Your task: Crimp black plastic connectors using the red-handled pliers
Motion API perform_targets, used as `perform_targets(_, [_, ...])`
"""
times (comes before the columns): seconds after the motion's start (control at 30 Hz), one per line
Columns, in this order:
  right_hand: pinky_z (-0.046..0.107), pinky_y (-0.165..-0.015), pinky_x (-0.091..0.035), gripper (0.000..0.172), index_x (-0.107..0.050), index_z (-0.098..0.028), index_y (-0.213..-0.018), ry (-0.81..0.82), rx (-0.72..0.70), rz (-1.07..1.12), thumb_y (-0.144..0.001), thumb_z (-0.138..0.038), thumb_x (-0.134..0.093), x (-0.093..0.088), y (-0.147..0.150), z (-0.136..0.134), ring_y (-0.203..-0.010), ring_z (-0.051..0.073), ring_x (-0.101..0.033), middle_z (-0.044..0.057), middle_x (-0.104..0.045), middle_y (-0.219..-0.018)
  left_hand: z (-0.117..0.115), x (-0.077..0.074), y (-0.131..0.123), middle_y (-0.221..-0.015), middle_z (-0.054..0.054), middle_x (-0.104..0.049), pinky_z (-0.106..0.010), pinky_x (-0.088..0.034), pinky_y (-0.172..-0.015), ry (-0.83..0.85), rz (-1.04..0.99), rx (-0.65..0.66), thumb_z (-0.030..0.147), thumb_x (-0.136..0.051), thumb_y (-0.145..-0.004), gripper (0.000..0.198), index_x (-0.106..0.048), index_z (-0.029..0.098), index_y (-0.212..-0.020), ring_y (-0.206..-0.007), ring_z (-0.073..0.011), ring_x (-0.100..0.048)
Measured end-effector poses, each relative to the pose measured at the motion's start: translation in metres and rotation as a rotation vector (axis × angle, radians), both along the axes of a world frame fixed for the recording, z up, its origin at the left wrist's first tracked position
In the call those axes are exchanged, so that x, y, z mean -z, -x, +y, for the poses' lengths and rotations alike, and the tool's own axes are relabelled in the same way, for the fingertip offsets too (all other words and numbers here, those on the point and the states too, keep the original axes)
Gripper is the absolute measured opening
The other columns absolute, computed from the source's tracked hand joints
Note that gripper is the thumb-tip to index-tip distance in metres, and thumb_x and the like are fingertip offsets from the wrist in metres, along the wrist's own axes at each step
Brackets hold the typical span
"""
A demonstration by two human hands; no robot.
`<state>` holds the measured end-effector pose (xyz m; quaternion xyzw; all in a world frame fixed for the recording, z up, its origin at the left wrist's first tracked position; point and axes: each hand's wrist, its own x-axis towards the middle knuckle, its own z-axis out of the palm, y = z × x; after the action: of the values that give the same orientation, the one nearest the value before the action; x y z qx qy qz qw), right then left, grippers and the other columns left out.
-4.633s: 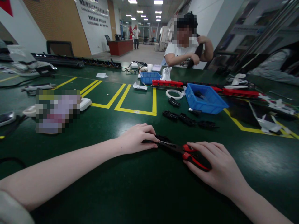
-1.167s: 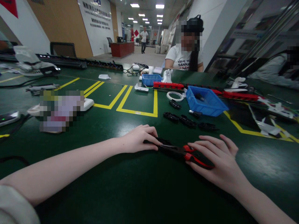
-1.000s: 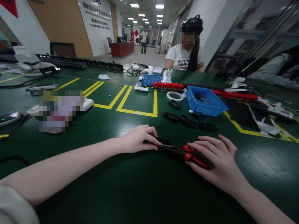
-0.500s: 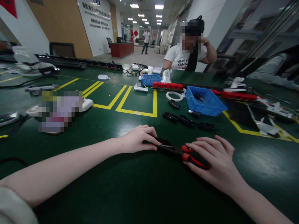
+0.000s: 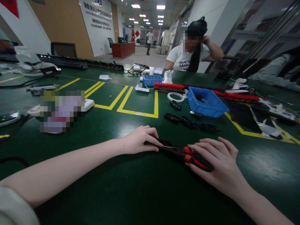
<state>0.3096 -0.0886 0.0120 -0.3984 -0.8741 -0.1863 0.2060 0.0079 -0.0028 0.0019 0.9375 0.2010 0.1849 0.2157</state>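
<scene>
My right hand (image 5: pixel 217 162) is closed around the red and black handles of a pair of pliers (image 5: pixel 188 154), whose jaws point left. With thumb and fingers together, my left hand (image 5: pixel 142 139) pinches a small black part (image 5: pixel 166 142) lying at the tip of the pliers. The jaws reach this part close to my left fingertips. Most of the part is hidden by my fingers and the jaws, so its exact kind cannot be made out. Beyond the hands lie several similar black parts (image 5: pixel 188 122) on the green table (image 5: pixel 131 187).
Behind the parts stand a blue bin (image 5: pixel 208 104) and a roll of white tape (image 5: pixel 175 97). A smaller blue bin (image 5: pixel 152 80) and a red strip (image 5: pixel 169 86) lie farther back. Yellow tape (image 5: pixel 138 113) marks the table. Across it sits a person (image 5: pixel 185 57) with one arm raised.
The view has shifted very slightly. Both hands keep the same hold on the pliers and the black part. Across the table, the person's head has turned and tilted a little.
</scene>
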Motion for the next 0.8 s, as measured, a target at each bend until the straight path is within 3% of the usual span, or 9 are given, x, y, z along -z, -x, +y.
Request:
perform_targets(0.4, [0.053,-0.103,-0.031,0.035,-0.059,-0.026,-0.117,0.039,0.008,0.016,-0.085,-0.04,-0.062,0.0,-0.002,0.001,-0.106,0.028,-0.061,0.005,-0.072,-0.104,0.0,-0.001,0.0,-0.105,-0.006,-0.06,-0.033,-0.042,-0.081,-0.002,-0.001,-0.003,0.028,-0.066,-0.091,0.023,-0.071,0.025,-0.114,-0.097,-0.0202,-0.056])
perform_targets(0.67, [0.055,-0.102,-0.033,0.035,-0.059,-0.023,-0.117,0.002,-0.006,0.006,-0.086,-0.039,-0.062,0.0,-0.003,0.002,-0.105,0.029,-0.061,0.007,-0.071,-0.103,-0.001,0.001,0.0,-0.104,-0.005,-0.06,-0.033,-0.041,-0.082,-0.031,-0.008,-0.001,0.027,-0.066,-0.092,0.024,-0.071,0.024,-0.115,-0.097,-0.0197,-0.056])
perform_targets(0.8, [0.052,-0.096,-0.044,0.04,-0.058,-0.023,-0.122,0.057,-0.004,0.083,-0.085,-0.037,-0.063,0.0,-0.004,0.003,-0.1,0.027,-0.064,0.008,-0.069,-0.108,-0.001,0.0,0.0,-0.106,-0.005,-0.06,-0.032,-0.041,-0.081,-0.02,-0.001,-0.004,0.029,-0.065,-0.092,0.027,-0.068,0.023,-0.118,-0.097,-0.0197,-0.056])
